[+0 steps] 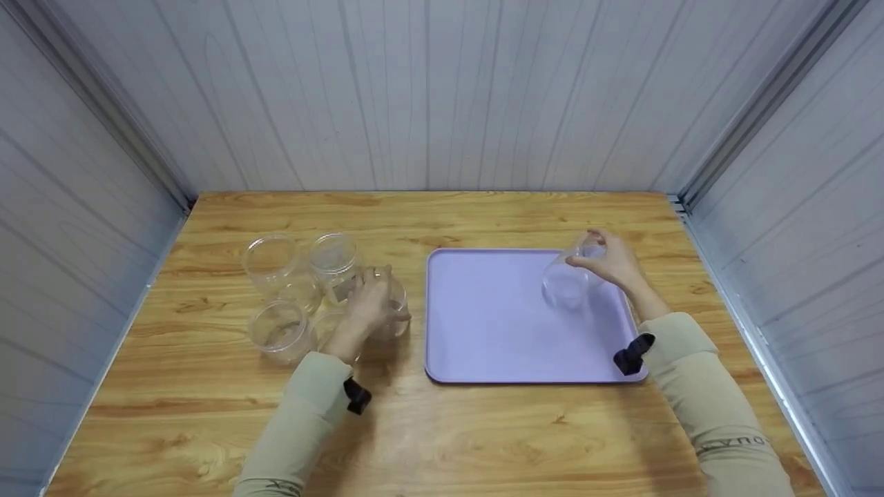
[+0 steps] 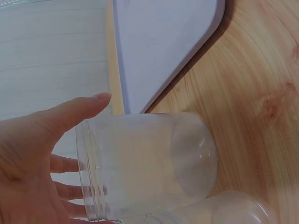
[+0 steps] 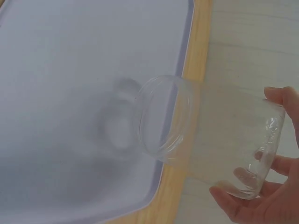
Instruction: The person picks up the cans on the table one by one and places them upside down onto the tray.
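Observation:
On the left, my left hand (image 1: 369, 304) spans the mouth of a clear plastic jar (image 2: 140, 163) that stands on the table. In the left wrist view the thumb is straight and apart from the jar's side, with the other fingers partly behind its rim. My right hand (image 1: 608, 262) grips another clear jar (image 3: 224, 135) by its base end, thumb and fingers spread round it. This jar is tilted, its round mouth pointing down toward the lilac tray (image 1: 483, 317). Whether its rim touches the tray I cannot tell.
Several more clear jars stand left of my left hand, among them one at the back (image 1: 333, 259) and one in front (image 1: 280, 331). The wooden table (image 1: 483, 435) is bounded by pale panel walls (image 1: 428, 96) behind and at both sides.

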`<action>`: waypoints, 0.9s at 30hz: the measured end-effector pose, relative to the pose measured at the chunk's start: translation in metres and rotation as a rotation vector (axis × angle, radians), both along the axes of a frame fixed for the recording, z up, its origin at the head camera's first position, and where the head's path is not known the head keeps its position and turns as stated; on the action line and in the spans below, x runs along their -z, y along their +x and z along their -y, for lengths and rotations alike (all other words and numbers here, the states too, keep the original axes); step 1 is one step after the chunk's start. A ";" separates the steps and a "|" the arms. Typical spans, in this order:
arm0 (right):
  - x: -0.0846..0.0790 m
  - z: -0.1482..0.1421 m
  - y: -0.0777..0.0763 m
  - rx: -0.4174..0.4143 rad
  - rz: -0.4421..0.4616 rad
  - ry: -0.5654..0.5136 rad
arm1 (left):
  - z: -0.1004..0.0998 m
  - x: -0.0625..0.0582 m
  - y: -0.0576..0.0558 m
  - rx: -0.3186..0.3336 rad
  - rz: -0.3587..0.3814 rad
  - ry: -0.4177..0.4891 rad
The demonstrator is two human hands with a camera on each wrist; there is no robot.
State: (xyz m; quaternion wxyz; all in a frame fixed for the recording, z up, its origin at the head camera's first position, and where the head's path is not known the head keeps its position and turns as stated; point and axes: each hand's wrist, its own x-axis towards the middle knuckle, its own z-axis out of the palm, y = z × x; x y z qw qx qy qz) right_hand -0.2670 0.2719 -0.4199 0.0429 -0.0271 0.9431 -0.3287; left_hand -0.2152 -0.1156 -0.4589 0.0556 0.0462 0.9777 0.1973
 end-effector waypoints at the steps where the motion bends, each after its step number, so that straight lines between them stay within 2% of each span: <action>1: 0.001 -0.002 -0.001 0.004 -0.007 0.003 | 0.000 0.000 0.000 0.001 -0.003 0.001; 9: 0.006 -0.011 -0.010 0.064 -0.042 0.044 | 0.000 -0.001 -0.001 -0.002 0.001 -0.014; 27: 0.015 -0.020 -0.023 0.133 0.032 0.075 | 0.000 0.004 -0.001 -0.029 -0.032 0.021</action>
